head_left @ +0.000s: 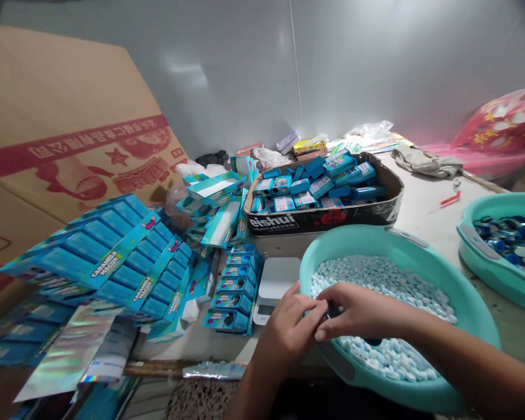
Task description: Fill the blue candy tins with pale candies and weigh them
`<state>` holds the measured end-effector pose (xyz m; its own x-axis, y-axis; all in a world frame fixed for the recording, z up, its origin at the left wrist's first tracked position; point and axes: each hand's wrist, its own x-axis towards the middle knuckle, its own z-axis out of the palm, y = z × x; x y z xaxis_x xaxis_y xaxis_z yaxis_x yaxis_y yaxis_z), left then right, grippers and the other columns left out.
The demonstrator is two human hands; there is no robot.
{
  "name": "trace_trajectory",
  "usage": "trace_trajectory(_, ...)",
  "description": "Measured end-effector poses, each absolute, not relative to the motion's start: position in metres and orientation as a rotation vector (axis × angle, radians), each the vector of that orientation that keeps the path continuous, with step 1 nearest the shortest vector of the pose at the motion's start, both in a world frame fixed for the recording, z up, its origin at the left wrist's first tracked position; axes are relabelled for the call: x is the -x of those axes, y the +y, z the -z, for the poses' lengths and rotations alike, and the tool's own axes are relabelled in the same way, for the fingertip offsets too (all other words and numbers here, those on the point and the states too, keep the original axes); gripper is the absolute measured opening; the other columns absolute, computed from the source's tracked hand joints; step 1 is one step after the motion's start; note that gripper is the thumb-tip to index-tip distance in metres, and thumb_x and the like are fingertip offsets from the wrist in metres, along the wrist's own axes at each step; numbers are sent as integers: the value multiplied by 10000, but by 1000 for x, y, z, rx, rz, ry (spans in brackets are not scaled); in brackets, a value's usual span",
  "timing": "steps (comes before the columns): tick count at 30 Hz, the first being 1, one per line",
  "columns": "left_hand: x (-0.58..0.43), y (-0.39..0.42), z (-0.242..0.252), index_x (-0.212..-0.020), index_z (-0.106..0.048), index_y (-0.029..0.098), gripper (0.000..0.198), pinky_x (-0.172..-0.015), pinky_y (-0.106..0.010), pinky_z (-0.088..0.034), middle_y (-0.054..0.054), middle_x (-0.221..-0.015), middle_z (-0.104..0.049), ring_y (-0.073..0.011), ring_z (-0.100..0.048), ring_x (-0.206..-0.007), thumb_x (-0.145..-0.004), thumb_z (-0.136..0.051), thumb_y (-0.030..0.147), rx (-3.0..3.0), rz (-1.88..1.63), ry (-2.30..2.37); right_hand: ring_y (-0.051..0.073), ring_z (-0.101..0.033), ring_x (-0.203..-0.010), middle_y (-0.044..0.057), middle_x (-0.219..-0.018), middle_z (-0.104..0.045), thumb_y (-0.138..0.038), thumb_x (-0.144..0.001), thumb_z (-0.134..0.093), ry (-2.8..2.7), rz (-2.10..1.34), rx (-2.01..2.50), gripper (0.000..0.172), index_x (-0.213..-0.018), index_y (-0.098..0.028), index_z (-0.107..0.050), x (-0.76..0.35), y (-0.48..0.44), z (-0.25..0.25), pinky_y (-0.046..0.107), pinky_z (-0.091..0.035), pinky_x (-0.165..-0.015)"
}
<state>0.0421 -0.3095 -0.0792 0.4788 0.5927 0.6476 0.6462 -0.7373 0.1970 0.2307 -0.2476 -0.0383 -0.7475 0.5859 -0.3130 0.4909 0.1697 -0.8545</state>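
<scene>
My left hand [291,321] and my right hand [359,306] meet over the near left rim of a turquoise tub [476,326]. Their fingers are curled together around a small dark object [332,310], mostly hidden by them. Small pale blue and white candies [387,280] fill the lower part of the tub. Under my right wrist, a dark blue piece [371,341] lies among the candies. A white digital scale [280,280] stands just beyond my left hand. Left of it, a display tray of small blue boxes [234,289] stands on the table.
A black cardboard tray [324,219] behind the tub holds many blue boxes. Another turquoise tub [485,274] with shiny blue round tins is at right. Stacked blue display trays [126,256] lean by a large carton [70,116] at left. A grey cloth [426,161] lies behind.
</scene>
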Motion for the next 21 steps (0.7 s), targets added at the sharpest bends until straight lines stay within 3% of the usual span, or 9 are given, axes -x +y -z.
trace_trajectory(5, -1, -308, 62, -1084, -634, 157, 274, -1061, -443, -437, -57, -915, -703, -162, -641, -870, -842, -526, 87, 2317, 1182, -1399, 100, -478, -606, -19, -713, -580, -533, -701, -733, -2308, -1639, 1133, 527, -1097, -185, -715, -231, -250, 29, 241, -307, -537)
trace_trajectory(7, 29, -304, 52, -924, -680, 209, 139, -1074, -458, -402, -30, -909, -719, -178, -651, -864, -840, -572, 186, 2158, 1102, -1708, 102, -489, -601, -13, -707, -586, -529, -715, -724, -2289, -1632, 1133, 530, -1113, -180, -712, -232, -251, 25, 242, -314, -537)
trace_trajectory(9, 60, -295, 46, -830, -697, 230, 126, -1073, -471, -371, -18, -886, -725, -204, -652, -854, -814, -597, 305, 2071, 877, -2078, 100, -489, -595, -11, -699, -582, -518, -716, -727, -2257, -1624, 1133, 528, -1115, -171, -710, -233, -251, 23, 241, -320, -534)
trace_trajectory(11, 87, -281, 44, -828, -690, 225, 205, -907, -377, -472, -27, -894, -716, -219, -645, -861, -788, -584, 395, 2076, 666, -2434, 97, -488, -592, -12, -700, -581, -502, -718, -730, -2231, -1627, 1129, 515, -1115, -175, -709, -233, -252, 23, 238, -323, -531)
trace_trajectory(13, 106, -264, 47, -803, -636, 203, 263, -744, -310, -483, -34, -863, -687, -214, -630, -820, -747, -583, 455, 2188, 362, -2651, 94, -480, -581, -18, -687, -572, -486, -723, -730, -2220, -1643, 1119, 483, -1100, -185, -713, -233, -252, 22, 236, -318, -522)
trace_trajectory(17, 120, -228, 47, -720, -491, 202, 350, -532, -257, -368, 22, -628, -558, -164, -523, -592, -597, -694, 460, 2235, 37, -2754, 91, -456, -553, -21, -661, -551, -474, -729, -730, -2207, -1654, 1133, 432, -1059, -195, -725, -232, -253, 21, 237, -301, -495)
trace_trajectory(21, 116, -201, 39, -597, -424, 210, 451, -501, -253, -266, 64, -500, -448, -126, -405, -503, -439, -792, 416, 2275, -320, -2797, 88, -434, -513, -16, -648, -554, -469, -727, -735, -2152, -1685, 1167, 430, -1049, -184, -724, -232, -253, 20, 238, -289, -451)
